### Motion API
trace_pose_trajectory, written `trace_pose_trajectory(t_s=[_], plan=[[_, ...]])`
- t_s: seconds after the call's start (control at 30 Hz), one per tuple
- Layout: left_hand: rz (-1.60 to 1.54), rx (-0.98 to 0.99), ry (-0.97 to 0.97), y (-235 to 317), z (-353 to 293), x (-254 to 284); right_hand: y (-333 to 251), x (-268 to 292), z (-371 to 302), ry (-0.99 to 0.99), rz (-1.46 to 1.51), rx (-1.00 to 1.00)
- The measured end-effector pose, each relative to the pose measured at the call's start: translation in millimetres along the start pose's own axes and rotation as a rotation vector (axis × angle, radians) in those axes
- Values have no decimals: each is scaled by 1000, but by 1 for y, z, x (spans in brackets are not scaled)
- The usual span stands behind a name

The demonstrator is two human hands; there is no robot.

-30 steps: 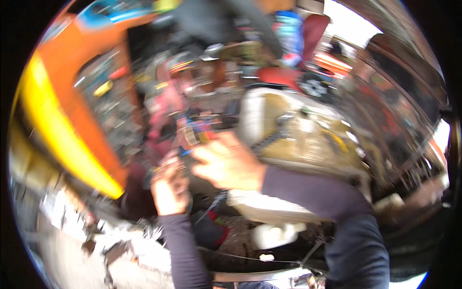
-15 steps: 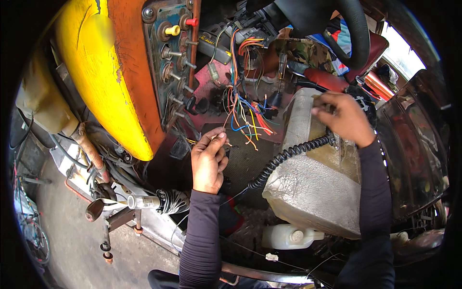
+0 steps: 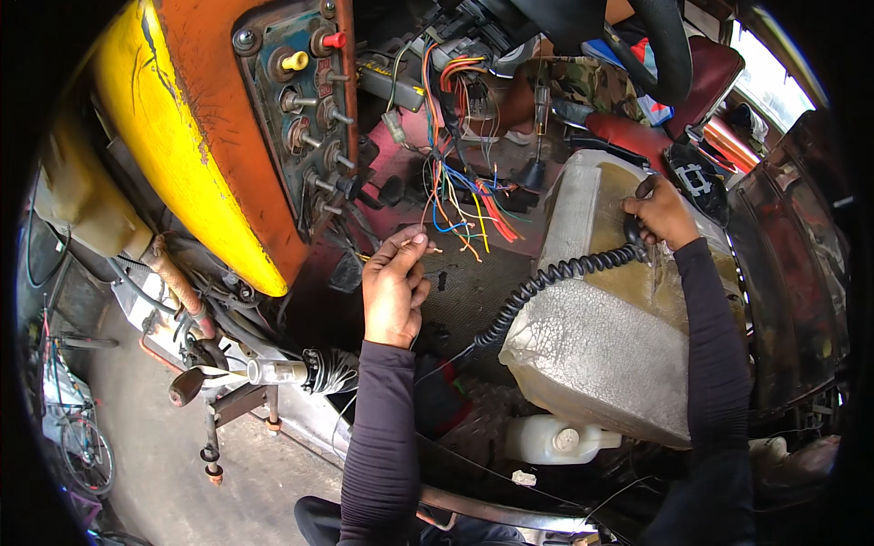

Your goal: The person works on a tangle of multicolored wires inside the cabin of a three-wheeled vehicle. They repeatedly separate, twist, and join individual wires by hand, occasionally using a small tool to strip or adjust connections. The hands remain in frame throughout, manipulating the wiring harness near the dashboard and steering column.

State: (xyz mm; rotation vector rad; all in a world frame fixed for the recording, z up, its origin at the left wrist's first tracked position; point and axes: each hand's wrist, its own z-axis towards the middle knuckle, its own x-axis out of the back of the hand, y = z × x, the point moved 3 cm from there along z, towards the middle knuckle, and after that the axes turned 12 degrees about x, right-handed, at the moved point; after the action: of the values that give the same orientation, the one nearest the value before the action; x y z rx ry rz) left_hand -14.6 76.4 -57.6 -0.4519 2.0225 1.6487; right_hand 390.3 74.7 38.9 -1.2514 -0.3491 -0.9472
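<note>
My left hand (image 3: 393, 282) is closed in a pinch on a thin wire (image 3: 424, 218), whose end pokes out past the fingertips. That wire runs up into a loose bundle of multicoloured wires (image 3: 446, 177) with bare, spread ends. To the right, my right hand (image 3: 665, 214) is closed around a black handle (image 3: 631, 227) over the worn silver-and-tan padded cover (image 3: 596, 350). From the handle a black coiled cord (image 3: 564, 273) runs down and left across the cover. The handle's tip is hidden by my fingers.
Left of the wires stands an orange-and-yellow panel (image 3: 228, 136) with switches and knobs. A steering wheel (image 3: 669, 55) hangs at the top; near it a person in camouflage trousers (image 3: 592, 89) sits. A white plastic bottle (image 3: 555, 441) lies below the cover, beside a metal rail.
My right hand was blurred above the cover with its fingers partly apart; now it has closed on the black handle. My left hand keeps its pinch. The view has shifted slightly.
</note>
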Motion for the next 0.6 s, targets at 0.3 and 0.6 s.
trace_pose_trajectory(t_s=[0.3,0.6], plan=[[80,17,83,-5,-1,-5,-59,-5,-16,-272,796,89],[79,11,73,-1,-16,1,-123,-58,-60,-447,1038,87]])
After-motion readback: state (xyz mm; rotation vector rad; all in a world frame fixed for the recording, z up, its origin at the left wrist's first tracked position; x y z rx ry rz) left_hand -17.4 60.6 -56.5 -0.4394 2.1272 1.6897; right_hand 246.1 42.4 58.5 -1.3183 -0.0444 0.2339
